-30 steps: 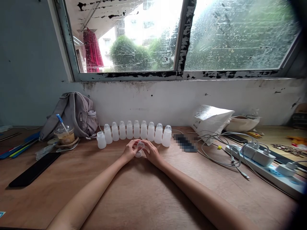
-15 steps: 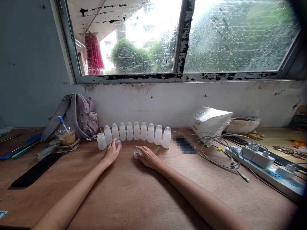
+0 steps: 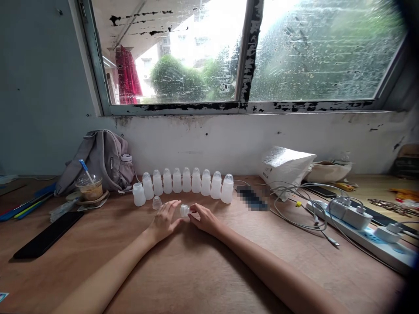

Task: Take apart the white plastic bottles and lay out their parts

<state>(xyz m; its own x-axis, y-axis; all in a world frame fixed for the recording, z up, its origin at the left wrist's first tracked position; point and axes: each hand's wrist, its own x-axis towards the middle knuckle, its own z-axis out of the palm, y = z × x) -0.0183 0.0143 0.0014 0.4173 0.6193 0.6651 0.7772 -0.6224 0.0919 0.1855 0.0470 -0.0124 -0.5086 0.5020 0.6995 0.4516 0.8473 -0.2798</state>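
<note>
Near the middle of the table, my right hand [image 3: 203, 218] pinches a clear bottle nipple with its white screw ring [image 3: 184, 210], tilted with the ring toward the left. My left hand [image 3: 164, 220] is just left of it, thumb and fingers apart, holding nothing; its fingertips are close to the ring. Beside the left fingers a clear dome cap [image 3: 157, 203] stands on the table. Behind that cap is an uncapped frosted baby bottle [image 3: 139, 195]. A curved row of capped baby bottles [image 3: 196, 181] stretches to the right of it, all upright.
At the left are a backpack [image 3: 104, 161], an iced drink cup [image 3: 90, 188] and a black phone-like slab [image 3: 49, 234]. To the right lie a white bag [image 3: 284, 163], tangled cables [image 3: 294, 213] and a white power strip [image 3: 353, 226] with plugs. A wall and window stand behind.
My left hand has let go of the dome cap and moved right toward my right hand. My right hand has lifted and tipped the nipple and ring off the tabletop.
</note>
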